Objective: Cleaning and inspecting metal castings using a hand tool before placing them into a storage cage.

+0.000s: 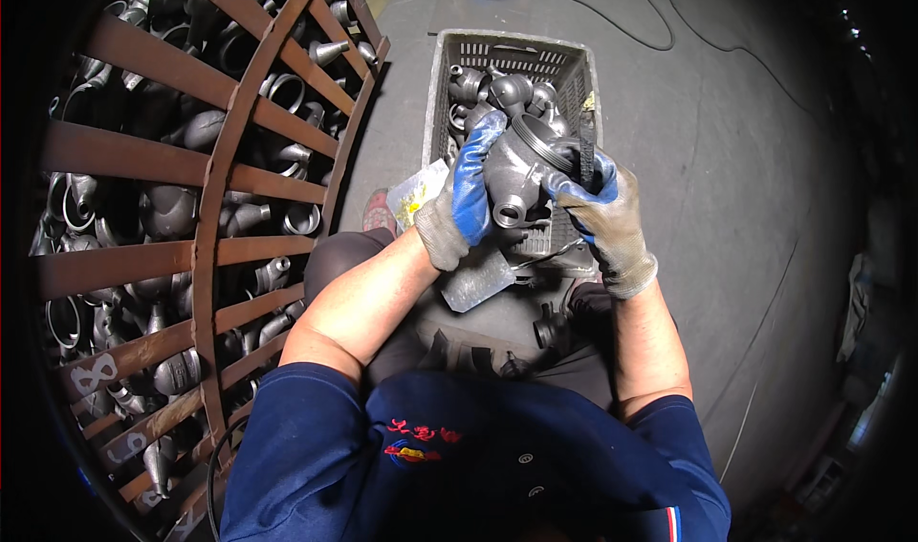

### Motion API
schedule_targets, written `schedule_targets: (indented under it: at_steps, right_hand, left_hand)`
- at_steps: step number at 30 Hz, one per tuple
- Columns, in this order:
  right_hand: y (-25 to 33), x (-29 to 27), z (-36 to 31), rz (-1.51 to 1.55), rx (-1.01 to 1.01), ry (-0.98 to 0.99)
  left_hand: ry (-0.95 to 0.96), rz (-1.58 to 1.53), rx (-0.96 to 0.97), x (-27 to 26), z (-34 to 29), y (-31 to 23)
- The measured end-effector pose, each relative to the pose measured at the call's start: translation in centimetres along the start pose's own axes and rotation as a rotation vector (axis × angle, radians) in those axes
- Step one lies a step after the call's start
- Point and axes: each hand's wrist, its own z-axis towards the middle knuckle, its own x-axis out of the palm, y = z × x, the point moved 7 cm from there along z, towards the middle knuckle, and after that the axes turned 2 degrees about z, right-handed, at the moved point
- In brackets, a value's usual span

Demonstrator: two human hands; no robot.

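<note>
A dark grey metal casting (516, 174), with a round hollow body, a threaded collar and a small open spout, is held above a plastic crate. My left hand (469, 184), in a blue-coated grey glove, is closed around its left side. On the other side my right hand (602, 203), gloved alike, has its fingers bent against the casting, thumb near the spout. A dark upright strip (586, 155) shows by the right fingers; whether it is held or part of the crate cannot be made out. More castings (512, 90) lie in the crate behind.
The grey slotted crate (445, 64) stands on the dark floor (708, 160). To the left rises a rusty barred metal cage (215, 160) full of castings. A translucent sheet (478, 279) hangs below my hands. A black cable (660, 40) lies on the floor beyond.
</note>
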Motion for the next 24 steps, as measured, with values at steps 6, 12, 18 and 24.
schedule_targets:
  at_steps: [6,12,18,24]
  right_hand:
    - [-0.7,0.2,-0.1,0.212,0.164,0.057]
    - [-1.2,0.6,0.0,0.224,0.144,0.108]
    - [-0.6,0.2,-0.3,0.332,0.144,0.111]
    - [-0.3,0.5,0.0,0.323,0.014,0.097]
  left_hand:
    - [-0.002,-0.350,-0.132,0.2,-0.2,-0.1]
    - [-0.003,-0.426,-0.126,0.0,-0.4,0.7]
    - [0.016,-0.214,-0.089,-0.2,-0.2,0.6]
    - [-0.006,-0.378,-0.101,0.1,0.0,0.4]
